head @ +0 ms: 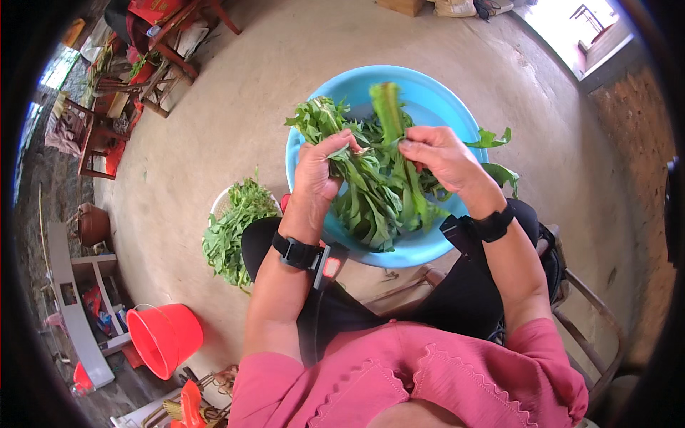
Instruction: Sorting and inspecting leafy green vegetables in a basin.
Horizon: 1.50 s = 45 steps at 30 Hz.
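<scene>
My left hand (pixel 321 166) grips a bunch of leafy greens (pixel 369 198) whose leaves hang down over a blue plastic basin (pixel 386 260). Between the thumb and fingers of my right hand (pixel 441 155) is a single long jagged leaf (pixel 390 112), slightly blurred, its upper part standing up. Both hands are above the basin, apart from each other. More greens lie in the basin, partly hidden under the bunch, and a few leaves (pixel 500 176) stick out over its right rim.
Left of the basin, a white perforated basket (pixel 218 203) holds heaped greens (pixel 235 230). A red bucket (pixel 166 337) lies tilted at lower left, beside a grey shelf unit (pixel 75 315). Wooden chairs (pixel 160 80) stand at upper left. A brown pot (pixel 92 224) sits by the left wall.
</scene>
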Each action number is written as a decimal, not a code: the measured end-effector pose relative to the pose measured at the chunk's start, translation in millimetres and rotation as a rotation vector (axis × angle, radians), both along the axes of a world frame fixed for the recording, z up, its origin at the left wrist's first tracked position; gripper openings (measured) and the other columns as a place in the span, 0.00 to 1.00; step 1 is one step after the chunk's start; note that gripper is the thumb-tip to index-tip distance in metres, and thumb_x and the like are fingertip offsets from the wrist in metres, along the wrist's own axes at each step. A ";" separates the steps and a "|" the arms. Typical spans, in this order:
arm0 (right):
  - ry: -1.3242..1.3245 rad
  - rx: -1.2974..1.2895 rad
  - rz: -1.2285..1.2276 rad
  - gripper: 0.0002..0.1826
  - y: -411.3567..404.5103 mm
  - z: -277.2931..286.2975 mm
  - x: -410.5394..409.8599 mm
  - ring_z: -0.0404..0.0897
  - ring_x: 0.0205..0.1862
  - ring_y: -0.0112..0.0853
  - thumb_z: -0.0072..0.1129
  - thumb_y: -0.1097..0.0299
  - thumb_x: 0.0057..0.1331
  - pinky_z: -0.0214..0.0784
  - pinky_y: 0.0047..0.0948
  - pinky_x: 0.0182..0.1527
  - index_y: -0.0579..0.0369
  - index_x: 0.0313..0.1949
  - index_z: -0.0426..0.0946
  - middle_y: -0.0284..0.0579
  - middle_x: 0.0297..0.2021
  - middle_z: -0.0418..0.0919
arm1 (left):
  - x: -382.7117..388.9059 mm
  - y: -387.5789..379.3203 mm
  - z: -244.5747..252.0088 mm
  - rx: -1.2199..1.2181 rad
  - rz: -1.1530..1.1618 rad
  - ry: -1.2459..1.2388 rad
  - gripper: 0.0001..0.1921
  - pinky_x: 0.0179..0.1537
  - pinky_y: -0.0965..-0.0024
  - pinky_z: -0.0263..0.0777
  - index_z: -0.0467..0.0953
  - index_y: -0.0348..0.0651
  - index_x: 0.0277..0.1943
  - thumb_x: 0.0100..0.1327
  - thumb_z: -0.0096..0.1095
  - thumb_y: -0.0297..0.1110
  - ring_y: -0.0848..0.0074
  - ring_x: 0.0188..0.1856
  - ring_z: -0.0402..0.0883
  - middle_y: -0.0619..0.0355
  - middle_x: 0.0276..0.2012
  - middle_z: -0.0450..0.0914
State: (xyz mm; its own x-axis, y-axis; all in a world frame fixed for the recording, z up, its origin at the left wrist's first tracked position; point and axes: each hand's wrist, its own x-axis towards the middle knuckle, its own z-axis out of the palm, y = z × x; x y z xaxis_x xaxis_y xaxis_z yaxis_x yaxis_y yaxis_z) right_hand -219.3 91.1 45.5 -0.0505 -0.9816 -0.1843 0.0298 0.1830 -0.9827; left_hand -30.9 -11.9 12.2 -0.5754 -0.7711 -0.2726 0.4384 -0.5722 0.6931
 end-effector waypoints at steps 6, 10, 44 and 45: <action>-0.112 0.000 0.021 0.09 -2.8 -7.5 18.6 0.68 0.25 0.17 0.56 0.70 0.59 0.60 0.18 0.26 0.65 0.32 0.75 0.33 0.23 0.73 | -8.5 11.0 8.0 0.000 0.020 0.036 0.12 0.36 0.67 0.73 0.74 0.31 0.40 0.54 0.63 0.27 0.70 0.33 0.78 0.54 0.32 0.79; -0.106 -0.033 -0.001 0.11 -5.4 -6.2 25.2 0.69 0.26 0.17 0.58 0.70 0.58 0.61 0.18 0.27 0.67 0.36 0.74 0.34 0.26 0.74 | -11.3 13.5 9.3 0.041 0.006 0.153 0.18 0.42 0.66 0.73 0.70 0.34 0.48 0.56 0.62 0.32 0.69 0.39 0.78 0.53 0.39 0.77; 0.308 0.110 0.375 0.10 -5.1 -24.6 27.3 0.66 0.23 0.22 0.58 0.69 0.52 0.59 0.25 0.27 0.64 0.28 0.73 0.37 0.18 0.69 | 20.1 -7.9 7.3 0.149 0.057 0.112 0.18 0.41 0.58 0.73 0.74 0.35 0.39 0.59 0.56 0.44 0.62 0.35 0.78 0.48 0.33 0.79; 0.308 0.113 0.372 0.10 -5.7 -23.6 27.0 0.66 0.23 0.22 0.58 0.69 0.52 0.59 0.25 0.27 0.64 0.28 0.73 0.37 0.18 0.69 | 24.6 -8.7 8.0 0.176 0.043 0.135 0.17 0.39 0.58 0.73 0.73 0.36 0.37 0.59 0.56 0.44 0.61 0.34 0.78 0.48 0.32 0.78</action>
